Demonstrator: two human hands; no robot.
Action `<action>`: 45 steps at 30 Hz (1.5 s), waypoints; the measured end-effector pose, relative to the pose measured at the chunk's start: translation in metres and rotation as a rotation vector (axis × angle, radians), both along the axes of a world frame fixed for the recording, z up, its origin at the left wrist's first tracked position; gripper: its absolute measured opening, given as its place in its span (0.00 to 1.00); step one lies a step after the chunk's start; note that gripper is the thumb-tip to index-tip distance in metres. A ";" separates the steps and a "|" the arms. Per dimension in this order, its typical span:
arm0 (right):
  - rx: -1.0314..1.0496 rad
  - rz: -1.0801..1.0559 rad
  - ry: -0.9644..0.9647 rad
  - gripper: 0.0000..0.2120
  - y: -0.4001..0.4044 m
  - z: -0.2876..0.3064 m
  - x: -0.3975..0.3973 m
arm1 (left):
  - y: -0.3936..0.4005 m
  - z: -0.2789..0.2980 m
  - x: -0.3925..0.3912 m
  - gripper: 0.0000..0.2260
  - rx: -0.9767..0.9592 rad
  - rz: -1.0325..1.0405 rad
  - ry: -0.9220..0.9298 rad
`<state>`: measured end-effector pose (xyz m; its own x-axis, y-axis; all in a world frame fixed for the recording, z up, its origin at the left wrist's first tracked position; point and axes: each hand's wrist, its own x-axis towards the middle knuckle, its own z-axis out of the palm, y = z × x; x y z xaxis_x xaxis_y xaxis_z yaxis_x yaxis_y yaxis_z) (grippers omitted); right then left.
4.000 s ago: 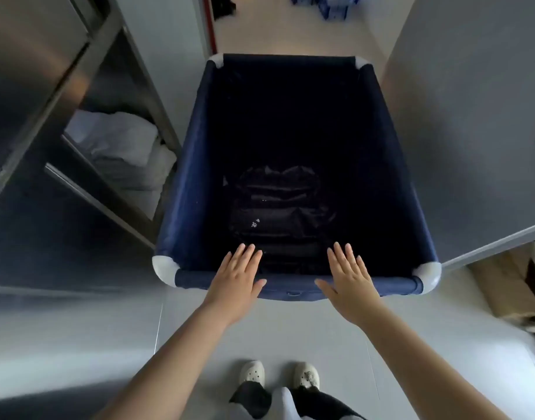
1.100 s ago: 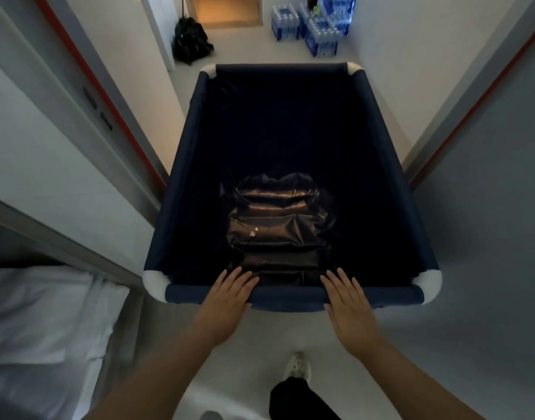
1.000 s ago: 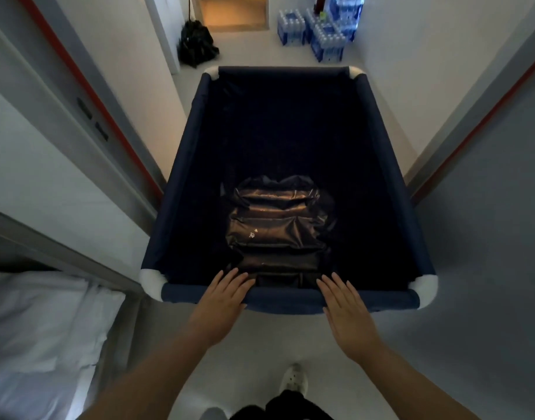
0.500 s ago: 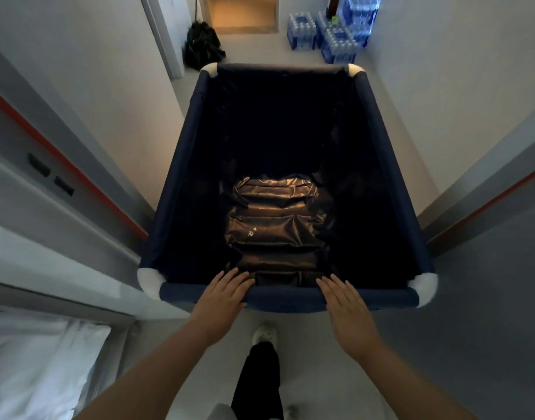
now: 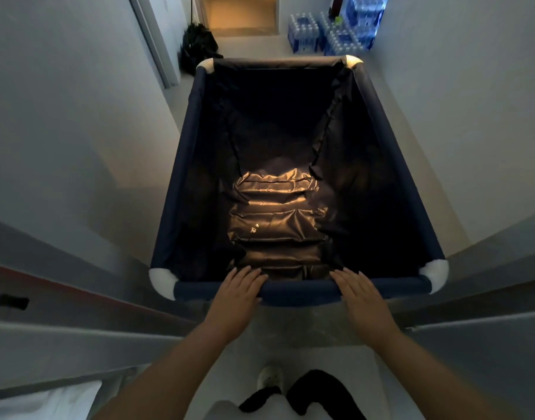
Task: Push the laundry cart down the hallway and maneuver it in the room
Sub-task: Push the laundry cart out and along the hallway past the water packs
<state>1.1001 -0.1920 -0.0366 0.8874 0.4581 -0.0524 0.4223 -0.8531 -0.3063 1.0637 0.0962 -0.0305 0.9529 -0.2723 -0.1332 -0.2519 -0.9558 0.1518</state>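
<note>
Item 1, bottom centre of the frame: one white shoe point(image 5: 270, 378) and dark trouser legs of the person, mid-stride on the pale floor.

Item 2, lower centre: left hand point(image 5: 235, 294) and right hand point(image 5: 360, 294), both flat and open, fingers extended over the padded near rail; palms press rather than grip, probably to drive the load forward while allowing quick steering.

Item 3, centre: navy fabric laundry cart with white corner caps point(image 5: 299, 294), standing between the grey doorframe posts point(image 5: 484, 256) at the left and right edges, most of its body already in the white-walled hallway. Inside, on the bottom: a crumpled glossy black plastic bag point(image 5: 275, 219).

Item 4, top of the frame: a black sack point(image 5: 199, 47) on the floor at the left wall; stacked blue shrink-wrapped packs of water bottles point(image 5: 333, 37) on the right; a warmly lit opening between.

Change noted against half a second earlier: the cart has advanced, the frame posts now level with its near corners; hands unchanged on the rail.
</note>
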 end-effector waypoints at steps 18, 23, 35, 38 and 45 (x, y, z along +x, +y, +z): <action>-0.012 0.177 -0.003 0.28 0.020 -0.004 0.260 | 0.016 0.004 0.224 0.25 -0.030 0.136 -0.183; -0.012 0.213 -0.023 0.28 0.029 -0.004 0.336 | 0.018 0.005 0.284 0.23 -0.028 0.222 -0.166; -0.055 0.328 -0.058 0.27 0.052 -0.005 0.481 | 0.022 0.002 0.388 0.20 -0.104 0.372 -0.136; -0.052 0.353 -0.072 0.27 0.055 -0.003 0.504 | 0.021 0.002 0.404 0.21 -0.108 0.385 -0.168; 0.002 0.385 -0.070 0.27 0.057 0.001 0.547 | 0.011 -0.006 0.433 0.21 -0.110 0.450 -0.090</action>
<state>1.6469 -0.1346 -0.0354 0.6516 0.7586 0.0035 0.7316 -0.6272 -0.2670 1.4966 0.1071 -0.0370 0.9859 0.1626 -0.0385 0.1671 -0.9524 0.2550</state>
